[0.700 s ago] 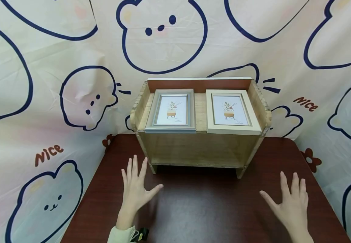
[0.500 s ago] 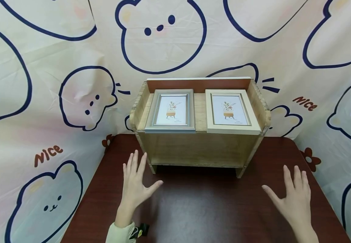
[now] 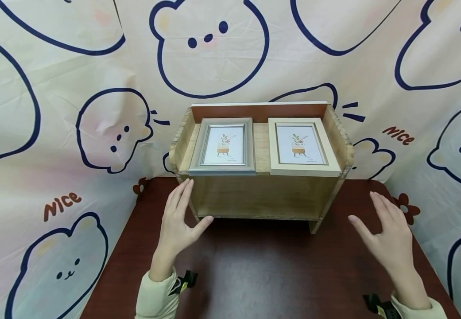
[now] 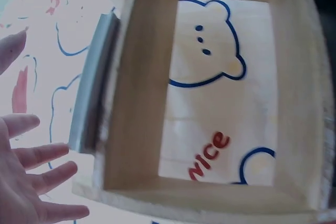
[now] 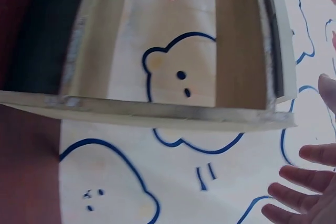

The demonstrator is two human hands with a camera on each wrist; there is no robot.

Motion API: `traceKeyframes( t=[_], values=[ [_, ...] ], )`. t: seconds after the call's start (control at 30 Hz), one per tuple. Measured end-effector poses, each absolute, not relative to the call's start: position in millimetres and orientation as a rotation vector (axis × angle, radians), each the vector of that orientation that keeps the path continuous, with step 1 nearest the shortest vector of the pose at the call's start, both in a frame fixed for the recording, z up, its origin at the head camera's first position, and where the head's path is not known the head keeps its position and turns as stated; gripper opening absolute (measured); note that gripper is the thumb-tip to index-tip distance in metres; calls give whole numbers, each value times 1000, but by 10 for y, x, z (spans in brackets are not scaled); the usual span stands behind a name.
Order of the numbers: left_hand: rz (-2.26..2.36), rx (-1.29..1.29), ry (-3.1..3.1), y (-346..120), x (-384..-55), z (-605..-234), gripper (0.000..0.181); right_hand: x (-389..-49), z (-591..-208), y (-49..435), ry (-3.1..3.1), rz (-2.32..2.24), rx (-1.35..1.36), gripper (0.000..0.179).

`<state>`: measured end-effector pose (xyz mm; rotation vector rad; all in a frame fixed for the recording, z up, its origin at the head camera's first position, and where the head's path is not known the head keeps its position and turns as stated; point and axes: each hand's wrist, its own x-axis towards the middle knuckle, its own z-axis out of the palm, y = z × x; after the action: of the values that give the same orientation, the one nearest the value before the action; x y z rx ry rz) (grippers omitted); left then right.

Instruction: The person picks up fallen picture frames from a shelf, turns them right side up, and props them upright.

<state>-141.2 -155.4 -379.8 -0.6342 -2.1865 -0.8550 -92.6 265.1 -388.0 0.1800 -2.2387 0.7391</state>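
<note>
A small wooden shelf (image 3: 254, 197) stands at the back of the table. On its top lie two picture frames with plant prints, a silver-grey frame (image 3: 225, 145) on the left and a cream frame (image 3: 300, 144) on the right. My left hand (image 3: 176, 230) is raised before the shelf's left front corner, thumb spread from straight fingers, holding nothing. Out to the right of the shelf, my right hand (image 3: 391, 239) is also up, thumb apart and nothing in it. The left wrist view shows the fingers near the silver-grey frame's edge (image 4: 94, 87).
Below the shelf top is a compartment; the wrist views look through it to patterned cloth. A dark red-brown table (image 3: 254, 274) lies underneath. Cloth printed with bear drawings (image 3: 214, 53) hangs behind and on both sides. Black straps (image 3: 184, 281) circle the wrists.
Both hands have risen and moved forward toward the shelf, the right one also slightly outward. The right sleeve and strap have come into view. The frames stay put on the shelf.
</note>
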Motion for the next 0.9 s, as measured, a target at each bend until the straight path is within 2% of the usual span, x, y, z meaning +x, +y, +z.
traceKeyframes(
  t=[0.43, 0.9],
  values=[
    [-1048, -779, -2153, -1302, -1652, -3359, 59, -1202, -3398, 2582, -2202, 717, 267, 41],
    [-1209, -818, -2135, -942, -1933, -3005, 49, -1479, -3067, 2456, -2227, 749, 359, 37]
  ],
)
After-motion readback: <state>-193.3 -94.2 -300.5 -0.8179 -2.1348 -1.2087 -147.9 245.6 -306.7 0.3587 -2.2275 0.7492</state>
